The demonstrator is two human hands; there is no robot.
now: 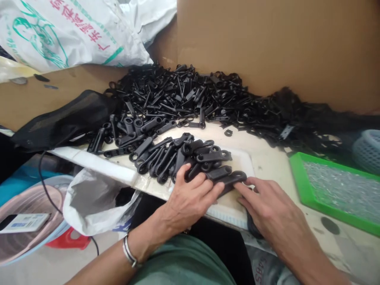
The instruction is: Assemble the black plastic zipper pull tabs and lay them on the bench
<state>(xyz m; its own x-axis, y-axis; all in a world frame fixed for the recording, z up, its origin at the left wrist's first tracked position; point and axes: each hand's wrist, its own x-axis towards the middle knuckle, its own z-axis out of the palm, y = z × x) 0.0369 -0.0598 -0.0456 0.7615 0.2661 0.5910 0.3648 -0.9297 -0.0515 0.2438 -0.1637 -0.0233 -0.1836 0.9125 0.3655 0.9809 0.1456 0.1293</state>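
A row of black plastic lever-shaped parts [166, 156], each with a ring at the end, lies close together at the near edge of the table. My left hand [192, 194] is curled over the right end of this row, its fingers gripping the nearest parts. The fingertips of my right hand [270, 202] close on the ring end of the nearest black plastic part [234, 178]. Under my right palm a dark piece [253, 227] shows, mostly hidden. The parts rest partly on a whitish tray [242, 158].
A large heap of similar black parts [184, 93] lies against the cardboard wall [267, 43]. At right stands a green tray [299, 178] of small shiny pieces, near a blue-grey basket [368, 148]. A white bag [89, 202] and pink basin [50, 198] are lower left.
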